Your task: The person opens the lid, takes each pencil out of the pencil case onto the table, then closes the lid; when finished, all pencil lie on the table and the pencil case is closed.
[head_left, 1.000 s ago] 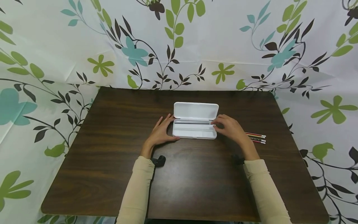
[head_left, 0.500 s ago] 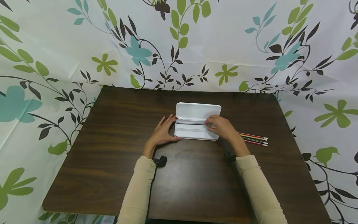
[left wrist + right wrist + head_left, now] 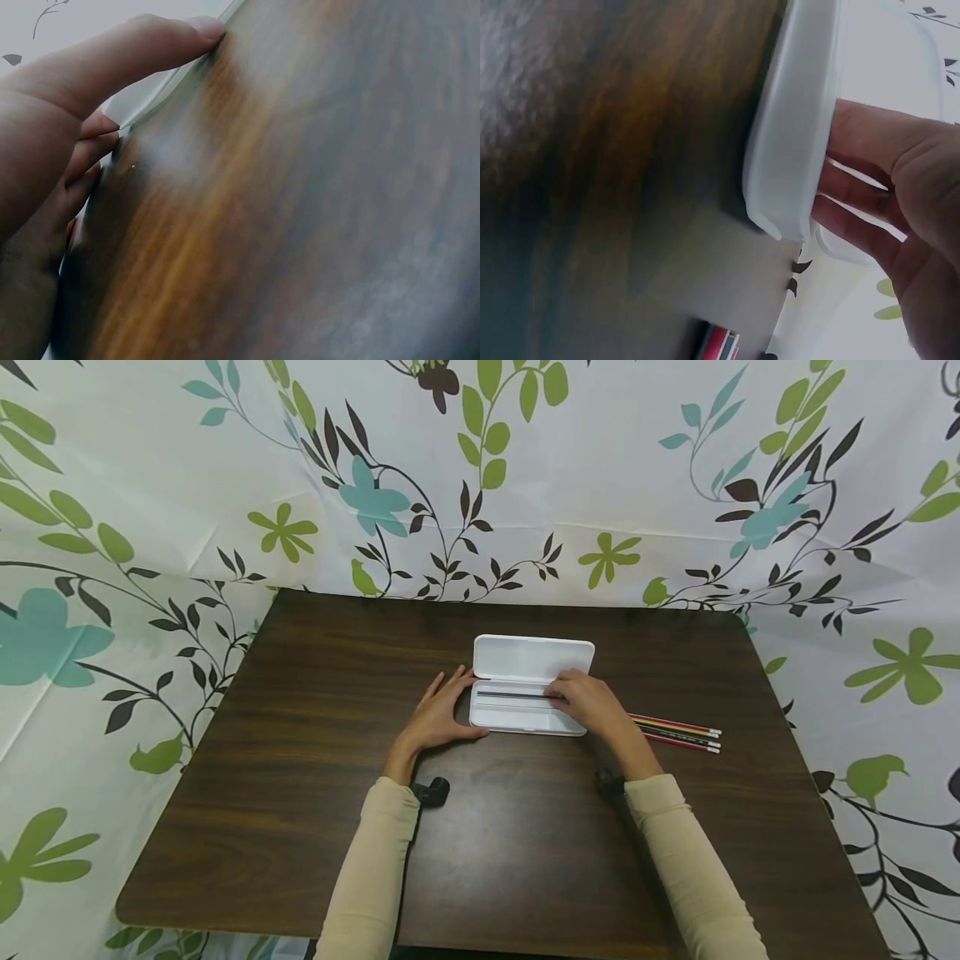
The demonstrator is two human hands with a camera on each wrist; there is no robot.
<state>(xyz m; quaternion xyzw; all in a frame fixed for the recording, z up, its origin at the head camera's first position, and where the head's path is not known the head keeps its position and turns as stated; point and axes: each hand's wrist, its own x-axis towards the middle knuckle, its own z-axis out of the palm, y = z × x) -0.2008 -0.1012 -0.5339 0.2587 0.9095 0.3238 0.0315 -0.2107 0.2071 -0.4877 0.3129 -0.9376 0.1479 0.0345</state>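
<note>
I couldn't tell your right hand's (image 3: 591, 702) hidden grip inside the white case (image 3: 516, 720); your left hand (image 3: 433, 720), outspread, touched it.

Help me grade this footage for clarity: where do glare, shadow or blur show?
Head view: mostly sharp, with a soft sheen on the tabletop; left wrist view: the tabletop blurred, with pale hazy patches; right wrist view: the tabletop smeared out of focus at the left, a dark shadow beside the white case.
</note>
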